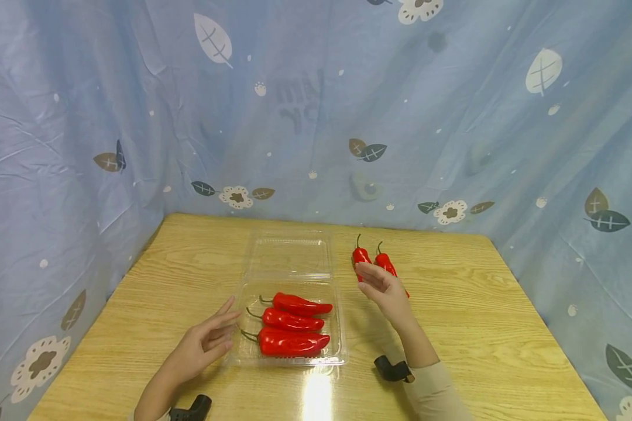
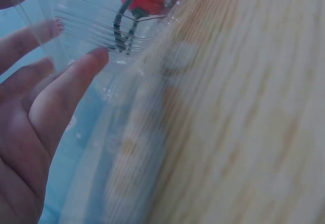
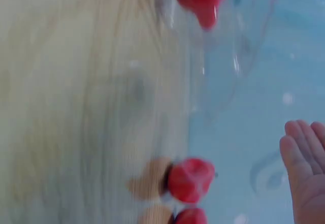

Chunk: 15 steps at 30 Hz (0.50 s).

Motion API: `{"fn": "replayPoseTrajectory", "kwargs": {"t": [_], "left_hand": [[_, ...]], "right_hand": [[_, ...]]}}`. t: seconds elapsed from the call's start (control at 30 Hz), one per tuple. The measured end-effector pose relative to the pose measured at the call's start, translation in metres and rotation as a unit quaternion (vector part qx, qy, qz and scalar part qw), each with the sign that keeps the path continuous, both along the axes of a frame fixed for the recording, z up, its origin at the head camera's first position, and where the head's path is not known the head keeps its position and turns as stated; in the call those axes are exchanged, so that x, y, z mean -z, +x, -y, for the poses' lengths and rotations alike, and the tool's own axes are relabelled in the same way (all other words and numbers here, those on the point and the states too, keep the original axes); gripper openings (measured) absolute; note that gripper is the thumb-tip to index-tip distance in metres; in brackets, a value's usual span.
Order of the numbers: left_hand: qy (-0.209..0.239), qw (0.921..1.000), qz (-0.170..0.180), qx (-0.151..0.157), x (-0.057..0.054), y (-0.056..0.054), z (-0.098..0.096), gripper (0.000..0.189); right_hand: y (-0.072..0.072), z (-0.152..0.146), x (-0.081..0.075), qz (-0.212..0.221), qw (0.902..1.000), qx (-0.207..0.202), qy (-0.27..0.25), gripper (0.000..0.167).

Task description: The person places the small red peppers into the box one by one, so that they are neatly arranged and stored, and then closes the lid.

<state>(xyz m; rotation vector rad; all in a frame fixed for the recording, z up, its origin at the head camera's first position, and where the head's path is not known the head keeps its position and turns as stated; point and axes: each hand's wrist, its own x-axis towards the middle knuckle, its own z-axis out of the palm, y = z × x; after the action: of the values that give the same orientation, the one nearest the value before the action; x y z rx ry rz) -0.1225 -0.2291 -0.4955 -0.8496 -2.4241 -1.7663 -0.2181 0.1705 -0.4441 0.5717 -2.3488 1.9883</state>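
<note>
Three red chili peppers lie side by side in the base of a clear plastic clamshell box, stems to the left. My left hand is at the box's left side, fingers extended, with fingertips by the clear wall in the left wrist view. My right hand hovers near two more red chili peppers on the table right of the box, partly covering them in the head view. In the right wrist view its fingers are straight, holding nothing, apart from the peppers.
The clamshell's hinged lid lies folded back behind its base. Everything rests on a wooden table. A blue patterned curtain hangs behind the table and along both sides.
</note>
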Motion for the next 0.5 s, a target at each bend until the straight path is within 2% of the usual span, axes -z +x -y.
{"fn": "replayPoseTrajectory", "kwargs": {"t": [0.1,0.27,0.5], "left_hand": [[0.002,1.0000,0.002,0.001,0.000,0.000,0.000,0.050],[0.007,1.0000,0.002,0.005,0.000,0.000,0.000,0.051],[0.008,1.0000,0.002,0.005,-0.001,0.000,0.000,0.050]], "right_hand": [[-0.006,-0.012,0.001,0.005,0.9991,0.041,0.007,0.045],[-0.014,-0.029,0.002,0.040,0.9942,0.099,0.009,0.045],[-0.022,-0.042,0.009,0.072,0.9881,0.133,0.025,0.048]]}}
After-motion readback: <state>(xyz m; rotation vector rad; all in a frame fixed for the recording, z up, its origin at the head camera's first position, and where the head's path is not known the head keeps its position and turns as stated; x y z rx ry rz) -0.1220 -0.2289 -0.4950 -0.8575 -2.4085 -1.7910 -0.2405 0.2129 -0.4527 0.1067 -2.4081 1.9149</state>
